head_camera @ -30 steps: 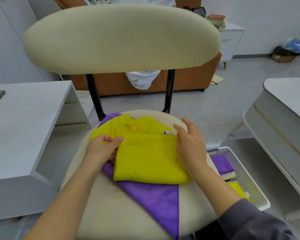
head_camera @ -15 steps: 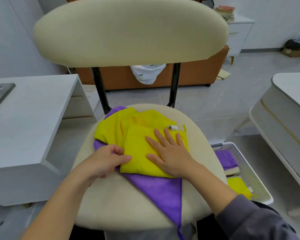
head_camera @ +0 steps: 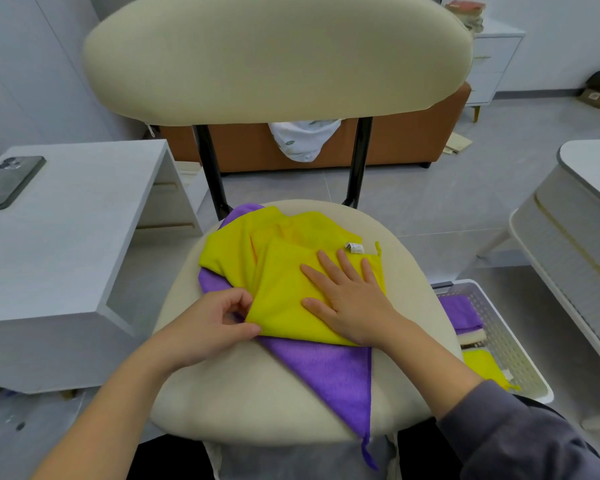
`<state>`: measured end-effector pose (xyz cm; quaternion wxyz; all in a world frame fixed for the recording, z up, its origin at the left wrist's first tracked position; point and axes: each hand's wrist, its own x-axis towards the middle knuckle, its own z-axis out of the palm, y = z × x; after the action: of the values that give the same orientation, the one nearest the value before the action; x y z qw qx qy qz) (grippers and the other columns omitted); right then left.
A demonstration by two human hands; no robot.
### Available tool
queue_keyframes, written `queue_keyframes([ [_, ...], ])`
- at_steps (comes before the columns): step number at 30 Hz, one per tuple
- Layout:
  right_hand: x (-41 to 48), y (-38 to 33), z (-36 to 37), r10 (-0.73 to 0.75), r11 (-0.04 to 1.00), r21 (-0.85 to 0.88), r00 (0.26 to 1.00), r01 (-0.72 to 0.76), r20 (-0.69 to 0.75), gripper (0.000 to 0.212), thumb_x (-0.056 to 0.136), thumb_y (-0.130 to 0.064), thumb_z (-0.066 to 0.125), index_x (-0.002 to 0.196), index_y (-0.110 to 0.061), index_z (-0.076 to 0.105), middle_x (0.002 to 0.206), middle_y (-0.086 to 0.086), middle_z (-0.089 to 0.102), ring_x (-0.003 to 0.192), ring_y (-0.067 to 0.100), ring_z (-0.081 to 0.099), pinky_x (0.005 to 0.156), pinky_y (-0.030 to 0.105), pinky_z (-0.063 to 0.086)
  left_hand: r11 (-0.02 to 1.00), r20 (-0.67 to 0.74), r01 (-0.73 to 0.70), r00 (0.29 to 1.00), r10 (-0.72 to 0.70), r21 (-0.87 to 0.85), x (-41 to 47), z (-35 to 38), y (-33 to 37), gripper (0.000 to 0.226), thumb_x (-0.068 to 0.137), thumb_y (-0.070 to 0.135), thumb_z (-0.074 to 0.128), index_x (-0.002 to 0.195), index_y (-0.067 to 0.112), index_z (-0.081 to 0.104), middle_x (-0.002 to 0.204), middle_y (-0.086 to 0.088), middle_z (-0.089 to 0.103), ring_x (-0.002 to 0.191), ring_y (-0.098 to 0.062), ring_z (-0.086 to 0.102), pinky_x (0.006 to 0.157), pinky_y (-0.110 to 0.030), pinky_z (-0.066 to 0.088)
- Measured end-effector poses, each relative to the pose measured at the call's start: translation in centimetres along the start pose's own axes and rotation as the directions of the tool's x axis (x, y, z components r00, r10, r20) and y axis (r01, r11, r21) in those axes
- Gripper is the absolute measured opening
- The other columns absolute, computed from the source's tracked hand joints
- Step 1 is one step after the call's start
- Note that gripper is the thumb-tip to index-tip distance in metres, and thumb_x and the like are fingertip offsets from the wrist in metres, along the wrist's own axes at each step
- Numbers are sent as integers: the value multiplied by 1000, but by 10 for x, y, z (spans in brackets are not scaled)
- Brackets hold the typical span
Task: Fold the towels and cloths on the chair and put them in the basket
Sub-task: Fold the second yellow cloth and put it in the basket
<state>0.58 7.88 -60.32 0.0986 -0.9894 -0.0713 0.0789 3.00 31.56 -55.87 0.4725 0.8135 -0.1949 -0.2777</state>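
Pale floor tiles and white furniture are surrounding the cream chair seat (head_camera: 243, 393) that I am watching through the head camera. A folded yellow cloth (head_camera: 284, 289) is lying at the middle of the seat, overlapping a second yellow cloth (head_camera: 229, 251) toward the back-left edge. Both are resting on a purple cloth (head_camera: 333, 368), whose corner is hanging over the front edge.

The right hand (head_camera: 350, 299) is pressing flat on the folded yellow cloth, fingers straight and spread. The left hand (head_camera: 205, 327) is curling at that cloth's left edge, thumb and fingers pinching the fabric.

On the floor by the seat's right edge, the white basket (head_camera: 510, 341) is holding folded purple and yellow pieces. A dark phone (head_camera: 7, 181) is lying on the desk (head_camera: 84, 209) at the left.
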Motion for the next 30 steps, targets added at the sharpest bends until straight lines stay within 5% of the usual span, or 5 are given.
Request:
queue_keyframes([
  [5,0,-1,1,0,1000,-14,1000,0,-5,92,64,-77,-17,148,-44,0,160,-6,-9,146,24,-13,114,51,-10,979,25,185,983,-183,-90,0,-4,-7,37,67,35,73,88,9,56,71,0,58,54,-8,47,43,-21,35],
  [10,0,-3,-1,7,999,-42,1000,-7,4,87,68,-74,-13,149,-42,-2,160,-6,-11,146,24,-14,114,51,-10,922,-648,37,723,241,384,15,15,3,7,87,24,58,86,17,56,78,0,60,72,-19,54,64,-33,42],
  [14,1,-5,0,18,999,-51,1000,-17,3,88,67,-73,-13,149,-42,-2,159,-6,-11,146,24,-14,114,51,-10,701,-337,-184,775,534,689,40,39,6,48,87,22,32,124,5,56,129,-13,57,125,-24,46,105,-33,34],
  [17,1,-3,2,12,999,-39,1000,-12,-7,97,61,-76,-23,149,-42,-2,160,-6,-10,146,24,-13,114,51,-9,631,-189,-24,945,268,776,54,49,1,73,84,37,1,148,15,26,157,-2,19,146,-19,12,116,-46,14],
  [30,-17,32,1,139,990,26,990,-138,-22,106,55,-79,-34,149,-37,-8,157,-8,-22,144,23,-21,116,54,-4,645,-214,93,970,112,759,43,46,-20,107,59,81,-24,150,26,-8,149,17,-23,140,1,-17,115,-38,-10],
])
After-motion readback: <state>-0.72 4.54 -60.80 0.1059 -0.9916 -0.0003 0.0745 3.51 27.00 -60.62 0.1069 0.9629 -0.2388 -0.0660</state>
